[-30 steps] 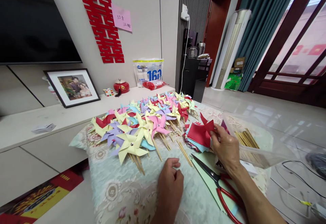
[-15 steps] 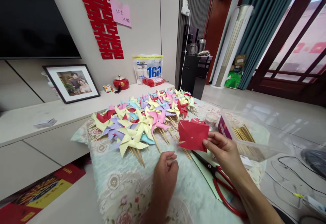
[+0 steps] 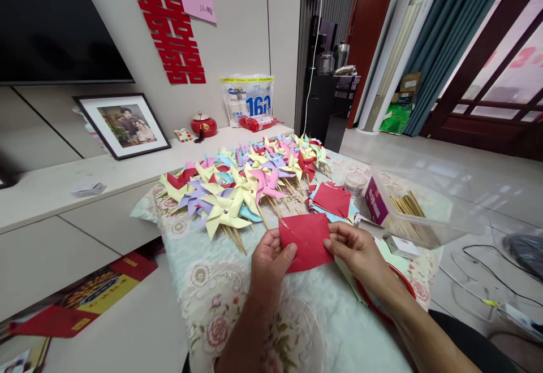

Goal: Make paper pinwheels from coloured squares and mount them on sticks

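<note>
Both my hands hold one red paper square [image 3: 306, 239] with cuts in it, just above a floral tablecloth [image 3: 220, 305]. My left hand [image 3: 269, 265] pinches its left edge and my right hand [image 3: 354, 248] pinches its right edge. Behind the square lies a stack of cut paper squares [image 3: 333, 199], red on top. Further back and to the left is a pile of finished paper pinwheels [image 3: 237, 186] on wooden sticks. The red handles of scissors [image 3: 392, 291] peek out under my right forearm.
A clear plastic box [image 3: 418, 215] with wooden sticks stands at the right, a small round jar [image 3: 355, 181] beside it. A low white cabinet [image 3: 63, 192] with a framed photo [image 3: 123, 124] runs along the left. Cables [image 3: 487, 282] lie on the tiled floor.
My right hand lifted a red square off the stack and brought it toward me; my left hand came up from the cloth and took hold of its left edge.
</note>
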Demonstrator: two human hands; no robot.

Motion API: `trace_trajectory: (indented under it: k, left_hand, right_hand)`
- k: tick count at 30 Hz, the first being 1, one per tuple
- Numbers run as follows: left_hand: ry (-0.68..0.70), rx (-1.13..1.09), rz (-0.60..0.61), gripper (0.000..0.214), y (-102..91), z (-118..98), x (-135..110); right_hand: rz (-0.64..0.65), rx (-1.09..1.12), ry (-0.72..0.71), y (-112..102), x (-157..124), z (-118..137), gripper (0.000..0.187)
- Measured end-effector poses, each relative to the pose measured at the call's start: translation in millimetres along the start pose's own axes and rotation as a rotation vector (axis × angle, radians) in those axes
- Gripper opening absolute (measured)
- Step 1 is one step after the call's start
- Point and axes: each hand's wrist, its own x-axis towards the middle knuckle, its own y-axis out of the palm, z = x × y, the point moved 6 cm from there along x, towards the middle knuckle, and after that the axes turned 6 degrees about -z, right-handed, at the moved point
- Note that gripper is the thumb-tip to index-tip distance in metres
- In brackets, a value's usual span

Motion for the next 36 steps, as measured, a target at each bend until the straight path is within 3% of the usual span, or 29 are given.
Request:
trace_trajectory:
  k: [3,6,9,12,16,23,26,30,36]
  left_hand:
    - [0.017,0.031,-0.021,0.031,-3.1,-1,3]
    - [0.075,0.138,-0.063,0.024,-11.4,-7,3]
    - [0.149,0.396,-0.133,0.029,-28.0,-13,-7]
    - [0.29,0.749,-0.147,0.039,-44.1,-19,-30]
    - [0.591,1.116,-0.077,0.057,-52.3,-23,-66]
    - [0.762,1.323,0.167,0.062,-41.5,-14,-85]
    - [0.738,1.323,0.17,0.051,-37.0,-16,-78]
    - [0.564,1.314,0.158,0.034,-32.4,-18,-63]
    - [0.463,1.289,0.085,0.031,-28.3,-18,-51]
  right_hand:
    - [0.012,-0.083,-0.115,-1,-3,3,0.019]
    - [-0.018,-0.302,-0.378,-1,-11,16,0.012]
    - [0.036,-0.536,-0.712,9,-26,27,0.021]
    - [0.197,-0.65,-0.87,24,-40,22,0.027]
    - [0.375,-0.715,-0.846,34,-50,9,0.026]
    - [0.469,-0.705,-0.665,39,-53,-3,0.028]
    - [0.422,-0.737,-0.541,34,-46,-11,0.031]
    - [0.333,-0.764,-0.42,26,-38,-18,0.044]
    - [0.239,-0.737,-0.259,23,-31,-21,0.051]
